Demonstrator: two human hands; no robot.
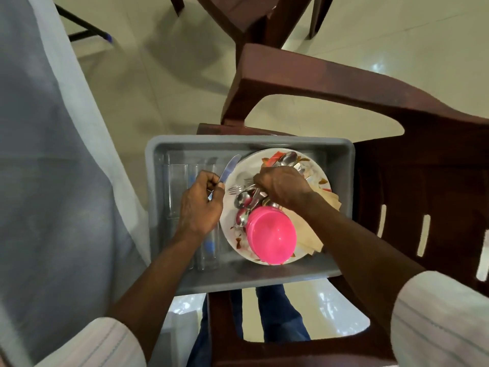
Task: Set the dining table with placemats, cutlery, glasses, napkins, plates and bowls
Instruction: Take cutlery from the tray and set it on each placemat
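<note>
Between the left hand's (198, 205) curled fingers (215, 188) sits the handle of a table knife (229, 166), its blade pointing up and away over the rim of a white plate (239, 170); no maker's mark can be read on the blade. Over that plate the right hand (281, 188) reaches down into a heap of steel spoons (287, 158) and a fork (235, 188), fingers bent among the handles; whether they actually grip one cannot be told, since the hand covers them. Stacked pink bowls (271, 234) lie upside down on the plate's near side, with beige folded napkins (308, 234) partly hidden under the right forearm. Clear drinking glasses (180, 192) lie on their sides left of the plate, faint and hard to count. All of it sits in a grey plastic tub (341, 152) resting on a dark brown plastic chair (397, 128). Grey cloth (47, 154) fills the left edge, blurred and cut off. No writing or labels are legible anywhere.
</note>
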